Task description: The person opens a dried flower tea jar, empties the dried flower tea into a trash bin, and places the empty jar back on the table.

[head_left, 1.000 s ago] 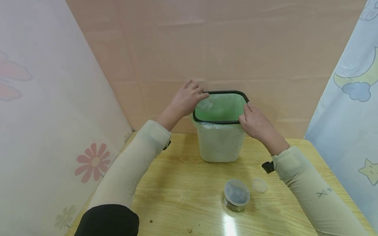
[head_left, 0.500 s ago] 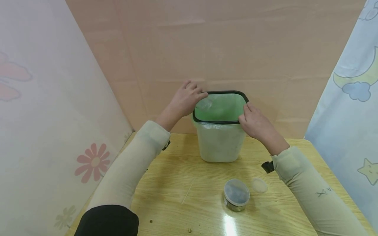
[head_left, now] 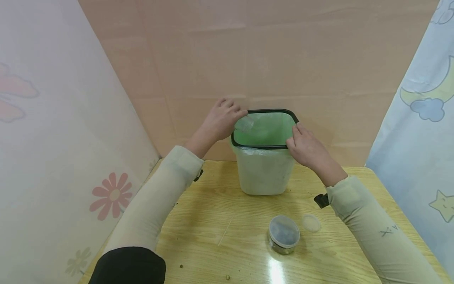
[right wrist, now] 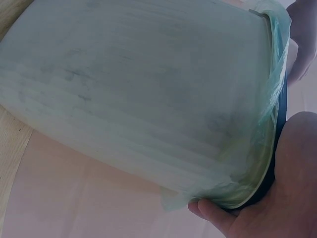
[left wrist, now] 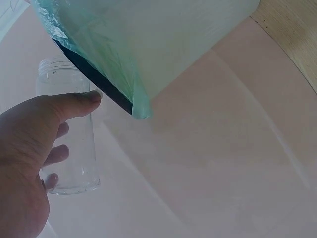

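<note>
My left hand [head_left: 224, 120] holds a clear, screw-necked jar [left wrist: 74, 129] over the left side of the trash bin [head_left: 266, 173]. In the left wrist view, the thumb lies across the jar and several fingertips show through its clear wall. The jar's mouth lies toward the inside of the bin in the head view. My right hand [head_left: 306, 148] grips the bin's black rim [head_left: 262, 147] at the right front corner. A pale green bag [right wrist: 275, 94] lines the bin and folds over its edge. The bin stands upright on the table.
A short clear tub [head_left: 283, 232] with a translucent lid stands on the wooden table [head_left: 198, 228], front right of the bin. Beside it lies a round translucent disc [head_left: 311, 223]. Small crumbs [head_left: 227, 277] dot the front. A peach backdrop [head_left: 213, 59] rises close behind the bin.
My left hand has shifted slightly left and down, with the jar still in it. The right hand and the bin have stayed in place.
</note>
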Available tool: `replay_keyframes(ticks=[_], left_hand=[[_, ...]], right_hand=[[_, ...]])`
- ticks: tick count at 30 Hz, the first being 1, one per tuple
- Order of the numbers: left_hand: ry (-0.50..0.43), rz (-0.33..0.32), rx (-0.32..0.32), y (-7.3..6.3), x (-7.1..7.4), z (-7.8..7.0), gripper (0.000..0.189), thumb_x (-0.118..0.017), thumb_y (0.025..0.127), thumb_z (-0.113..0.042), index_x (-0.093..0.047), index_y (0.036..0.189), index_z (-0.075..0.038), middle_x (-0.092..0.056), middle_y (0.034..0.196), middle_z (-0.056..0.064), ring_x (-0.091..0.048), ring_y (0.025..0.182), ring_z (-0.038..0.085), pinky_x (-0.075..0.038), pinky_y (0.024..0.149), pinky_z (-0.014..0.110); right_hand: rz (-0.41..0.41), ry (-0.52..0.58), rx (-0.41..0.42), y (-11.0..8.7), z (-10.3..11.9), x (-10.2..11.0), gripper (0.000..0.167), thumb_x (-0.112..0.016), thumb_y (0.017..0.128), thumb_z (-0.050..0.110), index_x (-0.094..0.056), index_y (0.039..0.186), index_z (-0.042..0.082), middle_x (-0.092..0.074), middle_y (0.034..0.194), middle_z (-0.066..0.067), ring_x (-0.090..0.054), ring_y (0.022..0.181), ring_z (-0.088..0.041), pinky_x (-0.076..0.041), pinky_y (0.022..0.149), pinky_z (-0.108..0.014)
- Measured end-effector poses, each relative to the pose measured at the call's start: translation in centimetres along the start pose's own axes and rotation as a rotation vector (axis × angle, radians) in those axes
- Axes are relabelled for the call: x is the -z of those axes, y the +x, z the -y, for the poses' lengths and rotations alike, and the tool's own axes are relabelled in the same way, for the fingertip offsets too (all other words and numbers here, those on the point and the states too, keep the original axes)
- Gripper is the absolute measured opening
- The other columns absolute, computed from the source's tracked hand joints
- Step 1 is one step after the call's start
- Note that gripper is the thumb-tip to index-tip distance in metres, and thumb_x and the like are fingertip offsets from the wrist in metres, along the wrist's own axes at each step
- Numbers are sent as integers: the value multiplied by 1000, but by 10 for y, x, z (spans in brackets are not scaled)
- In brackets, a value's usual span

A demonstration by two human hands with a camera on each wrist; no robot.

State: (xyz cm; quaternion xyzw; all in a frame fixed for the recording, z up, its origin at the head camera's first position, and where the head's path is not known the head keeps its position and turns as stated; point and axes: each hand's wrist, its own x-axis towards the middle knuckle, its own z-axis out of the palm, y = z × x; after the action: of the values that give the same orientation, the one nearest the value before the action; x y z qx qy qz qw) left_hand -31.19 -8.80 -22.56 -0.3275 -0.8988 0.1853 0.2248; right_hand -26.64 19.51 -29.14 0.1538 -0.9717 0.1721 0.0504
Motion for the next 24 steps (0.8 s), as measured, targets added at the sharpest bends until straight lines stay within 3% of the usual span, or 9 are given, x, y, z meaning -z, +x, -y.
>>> replay_keyframes(ticks=[10, 24], left_hand=[[-18, -24, 15, -3, 0, 4, 51, -68, 97, -19, -54, 146, -20, -62, 133, 5, -50, 129, 29, -32, 116, 47], [-72, 34, 50, -8, 2, 8, 62, -71, 96, -33, -45, 151, -19, -58, 141, 6, -48, 134, 29, -36, 114, 49]], right_hand=[[-3, -4, 9, 0, 1, 2, 65, -14, 104, 25, -15, 153, -17, -10, 162, -35, -8, 151, -50, -11, 121, -61], [20, -15, 10, 1, 3, 3, 65, -12, 104, 26, -14, 153, -18, -9, 162, -36, -7, 150, -51, -10, 121, -61]])
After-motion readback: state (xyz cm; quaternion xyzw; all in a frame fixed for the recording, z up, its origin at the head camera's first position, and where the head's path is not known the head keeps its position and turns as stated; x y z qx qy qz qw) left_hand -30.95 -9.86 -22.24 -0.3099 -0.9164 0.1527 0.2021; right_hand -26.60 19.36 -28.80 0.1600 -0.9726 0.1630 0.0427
